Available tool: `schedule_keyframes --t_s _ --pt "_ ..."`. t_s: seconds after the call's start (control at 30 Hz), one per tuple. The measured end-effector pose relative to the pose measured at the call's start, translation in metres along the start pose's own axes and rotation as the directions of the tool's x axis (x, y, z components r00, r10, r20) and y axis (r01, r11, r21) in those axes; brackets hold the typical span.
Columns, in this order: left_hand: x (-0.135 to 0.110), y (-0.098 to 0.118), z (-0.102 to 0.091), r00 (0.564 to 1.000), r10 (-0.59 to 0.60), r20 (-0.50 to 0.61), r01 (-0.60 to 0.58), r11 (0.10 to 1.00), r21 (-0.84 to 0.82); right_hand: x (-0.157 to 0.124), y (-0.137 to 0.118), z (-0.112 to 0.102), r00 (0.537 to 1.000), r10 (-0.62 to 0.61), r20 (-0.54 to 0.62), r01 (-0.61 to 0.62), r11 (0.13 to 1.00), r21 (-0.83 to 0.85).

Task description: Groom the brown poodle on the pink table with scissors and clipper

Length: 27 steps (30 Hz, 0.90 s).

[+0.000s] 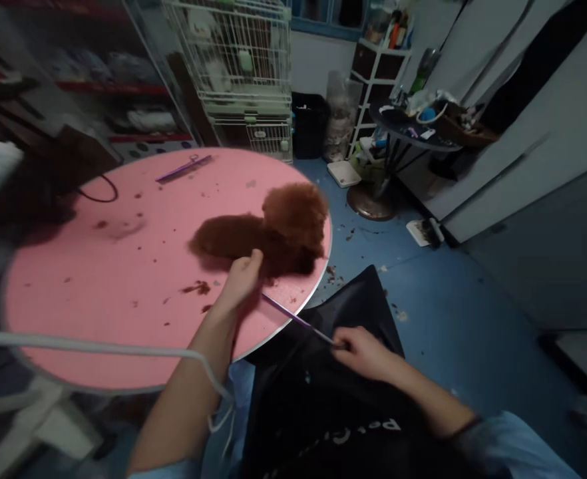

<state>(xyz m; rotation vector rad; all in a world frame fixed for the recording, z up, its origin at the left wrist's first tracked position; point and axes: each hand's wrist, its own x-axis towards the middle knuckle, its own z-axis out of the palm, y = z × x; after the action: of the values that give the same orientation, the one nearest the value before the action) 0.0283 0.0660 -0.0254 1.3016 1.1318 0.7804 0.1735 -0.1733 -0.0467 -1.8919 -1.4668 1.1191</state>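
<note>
From the head camera, a fluffy brown dog [268, 229] lies in the middle of the frame, on the right side of a round pink table [98, 279]. The left hand [243, 273] rests on the dog's fur with its fingers curled in; I cannot tell if it grabs any fur. Lower right, the right hand [361, 351] pinches the end of a thin purple tool [296, 319], which points toward the dog. A wire cage [238, 66] stands at the top.

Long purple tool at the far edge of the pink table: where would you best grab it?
Probably at its middle, pinched across the narrow width from above. The long purple tool lies flat and slanted on the pink table, thin, with bare surface on either side.
</note>
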Motion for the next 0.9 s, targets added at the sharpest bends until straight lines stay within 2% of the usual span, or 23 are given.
schedule_keyframes --t_s 0.13,0.2,0.27,0.33,0.43,0.57,0.67,0.77,0.83,0.9 --pt "0.001 -0.004 0.011 0.986 -0.039 0.163 0.054 0.995 -0.088 -0.048 0.048 -0.036 0.994 0.077 -0.084 -0.075 0.997 0.026" --pt "0.009 -0.010 0.018 0.984 -0.053 0.172 0.082 0.982 -0.168 -0.058 0.064 -0.041 0.981 0.119 -0.155 -0.107 0.990 0.088" --pt "0.018 -0.015 0.026 0.992 -0.041 0.118 0.072 0.960 -0.270 -0.057 0.072 -0.041 0.972 0.133 -0.194 -0.106 0.984 0.143" --pt "0.027 -0.016 0.033 0.998 -0.010 0.055 0.029 0.933 -0.359 -0.049 0.074 -0.037 0.974 0.092 -0.205 -0.063 0.988 0.143" --pt "0.033 -0.010 0.041 1.000 -0.008 0.005 0.010 0.919 -0.394 -0.033 0.070 -0.034 0.967 -0.013 -0.255 0.024 0.999 0.039" --pt "0.023 -0.004 0.041 0.994 -0.008 -0.107 -0.022 0.963 -0.269 -0.008 0.057 -0.035 0.894 -0.071 -0.443 0.055 0.997 -0.047" --pt "0.012 -0.004 0.036 0.978 0.017 -0.206 -0.065 0.972 -0.226 0.010 0.045 -0.040 0.886 -0.192 -0.423 0.154 0.980 -0.123" --pt "0.004 -0.005 0.031 0.961 -0.022 -0.276 -0.064 0.952 -0.300 0.019 0.040 -0.045 0.869 -0.211 -0.447 0.130 0.970 -0.205" --pt "-0.001 -0.007 0.030 0.958 -0.049 -0.282 -0.059 0.931 -0.361 0.018 0.042 -0.046 0.857 -0.212 -0.469 0.122 0.969 -0.214" --pt "-0.004 -0.009 0.031 0.969 -0.049 -0.243 -0.058 0.908 -0.415 0.016 0.046 -0.044 0.879 -0.227 -0.419 0.161 0.969 -0.186"
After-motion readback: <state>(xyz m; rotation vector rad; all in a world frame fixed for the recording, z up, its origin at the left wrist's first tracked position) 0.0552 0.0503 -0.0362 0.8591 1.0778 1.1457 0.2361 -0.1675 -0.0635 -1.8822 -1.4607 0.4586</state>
